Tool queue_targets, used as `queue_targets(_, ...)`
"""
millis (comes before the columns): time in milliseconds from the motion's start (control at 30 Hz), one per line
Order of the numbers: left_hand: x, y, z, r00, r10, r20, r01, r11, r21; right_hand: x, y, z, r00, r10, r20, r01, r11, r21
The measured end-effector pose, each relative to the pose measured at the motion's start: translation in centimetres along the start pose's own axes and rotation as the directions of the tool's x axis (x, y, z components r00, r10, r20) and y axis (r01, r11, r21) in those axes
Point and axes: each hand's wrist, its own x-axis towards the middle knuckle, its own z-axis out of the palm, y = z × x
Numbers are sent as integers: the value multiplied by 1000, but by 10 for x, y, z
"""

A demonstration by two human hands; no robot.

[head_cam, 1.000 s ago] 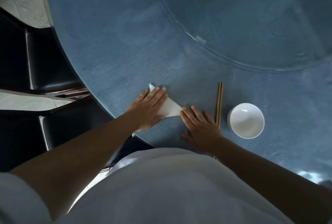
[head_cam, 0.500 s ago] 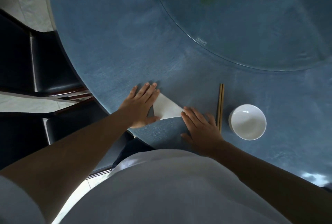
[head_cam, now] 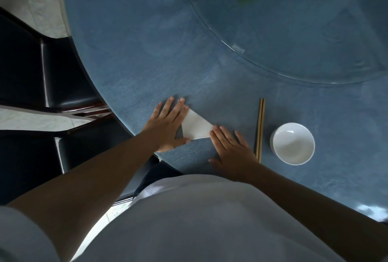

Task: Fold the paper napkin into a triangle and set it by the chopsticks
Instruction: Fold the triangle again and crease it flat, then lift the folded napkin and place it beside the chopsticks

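Observation:
A white paper napkin (head_cam: 196,127) lies folded into a triangle on the blue table (head_cam: 134,55), near its front edge. My left hand (head_cam: 167,124) rests flat with fingers spread on the napkin's left part and covers that side. My right hand (head_cam: 231,148) lies flat on the table, its fingertips touching the napkin's right corner. A pair of wooden chopsticks (head_cam: 260,129) lies just right of my right hand, a hand's width from the napkin.
A white empty bowl (head_cam: 292,144) stands right of the chopsticks. A glass turntable (head_cam: 294,41) covers the far right of the table. Two dark chairs (head_cam: 63,76) stand at the left beyond the table's curved edge.
My left hand slid left and farther up across the napkin, so more of the white triangle shows. My right hand stayed at the napkin's right corner.

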Motion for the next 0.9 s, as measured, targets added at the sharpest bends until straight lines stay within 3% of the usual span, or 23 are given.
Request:
queue_targets(167,1,-3,-1,1000,-27,-1,27,999,-47,-14,7,2,999,49,-17,-49,999,4)
queue_targets(400,4,-2,-7,992,-111,66,116,990,-79,-23,7,-1,987,49,-154,-61,996,-70)
queue_targets(567,7,1,-13,979,-163,123,179,976,-128,-15,12,-8,975,48,-218,-44,999,25)
queue_targets(733,5,3,-19,976,-183,116,200,966,-162,6,12,-14,960,212,-180,-175,964,199)
queue_targets(833,4,3,-25,963,-270,9,261,920,-293,17,11,-13,926,333,-178,-266,910,317)
queue_targets(900,8,3,-30,935,-348,-71,300,881,-367,23,9,-16,884,456,-107,-368,818,442)
